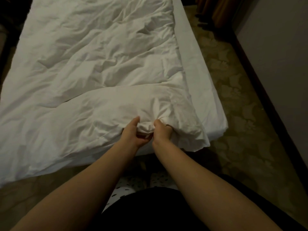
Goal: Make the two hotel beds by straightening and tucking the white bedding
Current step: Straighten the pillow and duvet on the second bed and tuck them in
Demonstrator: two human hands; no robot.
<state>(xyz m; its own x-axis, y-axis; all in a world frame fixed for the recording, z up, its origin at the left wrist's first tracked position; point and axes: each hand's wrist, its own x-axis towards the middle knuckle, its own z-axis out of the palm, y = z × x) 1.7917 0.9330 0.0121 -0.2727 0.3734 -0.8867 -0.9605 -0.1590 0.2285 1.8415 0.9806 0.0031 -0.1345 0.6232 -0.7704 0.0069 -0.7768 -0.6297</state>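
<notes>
Head view, and we're at the near end of the bed [215, 127], its near right corner just right of the hands. A strip of patterned carpet [233, 100] runs along the bed's right side. That's the open room, bounded by a dark skirting board [260, 90] under a pale wall [275, 47]. More carpet shows in front of the near edge.

The white duvet [93, 64] covers the bed, rumpled with deep creases, and its near edge spills over the end. On the right it stops short, leaving a band of white sheet [196, 64] bare.

The left hand [131, 132] and right hand [161, 130] are side by side, nearly touching. Both are clenched on one bunched fold of duvet near that corner, and creases fan out from the grip.

The person's bare forearms and dark clothing fill the bottom of the frame.
</notes>
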